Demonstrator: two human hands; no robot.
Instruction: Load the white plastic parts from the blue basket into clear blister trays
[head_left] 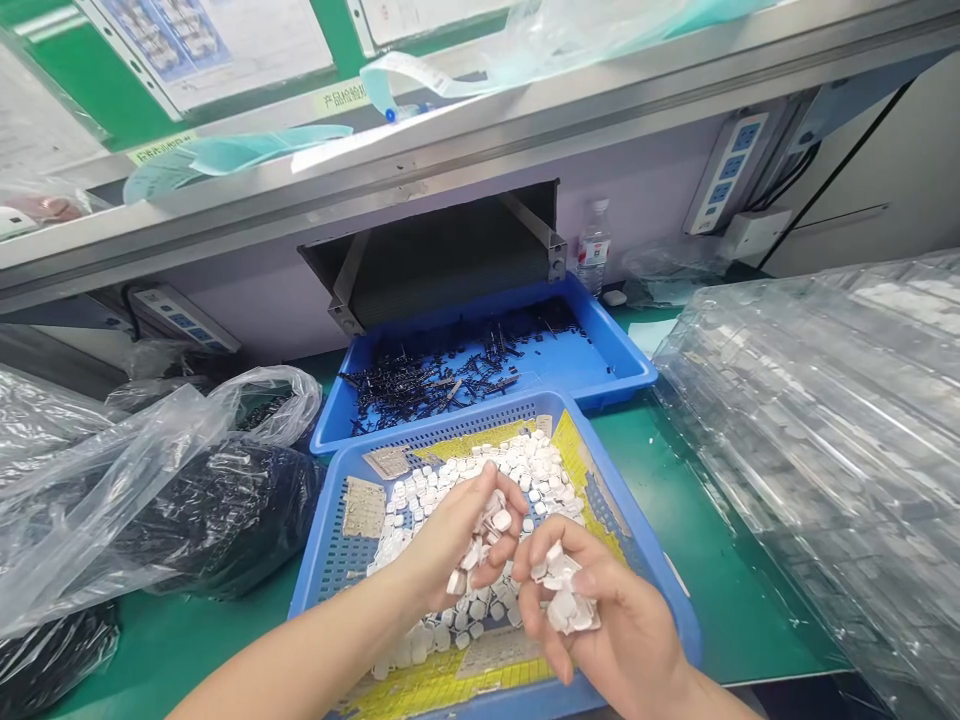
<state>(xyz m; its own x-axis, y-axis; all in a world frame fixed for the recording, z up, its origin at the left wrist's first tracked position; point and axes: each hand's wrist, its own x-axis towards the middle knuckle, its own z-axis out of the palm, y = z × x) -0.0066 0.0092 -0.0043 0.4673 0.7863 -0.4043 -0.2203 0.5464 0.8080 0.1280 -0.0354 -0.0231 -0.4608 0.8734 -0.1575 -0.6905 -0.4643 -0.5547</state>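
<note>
Over a blue perforated basket [679, 610], both of my hands are cupped close together. My left hand [457, 535] curls around a handful of small white square plastic pieces [489, 525]. In the palm of my right hand [622, 610] lies another clump of white plastic pieces [566, 590], held by bent fingers. Many more loose white pieces [431, 490] spread across the basket floor, partly hidden by my hands and forearms. Yellow tape [375, 695] and beige patches [365, 507] line the basket.
Behind the basket stands a blue tray [607, 360] with black plastic scraps [420, 385], below a dark chute opening [450, 255]. Clear bags of black parts [225, 510] lie left. Stacked clear plastic trays [825, 400] rise at right. A water bottle [594, 245] stands behind.
</note>
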